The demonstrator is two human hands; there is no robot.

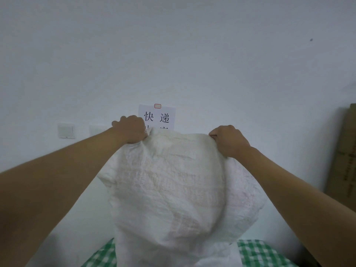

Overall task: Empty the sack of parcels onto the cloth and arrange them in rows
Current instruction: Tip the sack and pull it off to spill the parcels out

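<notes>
I hold the big white woven plastic sack up before me. My left hand and my right hand each grip one top corner with curled fingers. Its long axis hangs straight down from my fingers onto the green-and-white checked cloth. No parcels are visible yet; I think they are inside.

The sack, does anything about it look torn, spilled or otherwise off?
Nothing stands out. Both hands, left and right, grip the white sack's top corners, holding it up over the green checked cloth. No tear or spilled parcel shows.
</notes>
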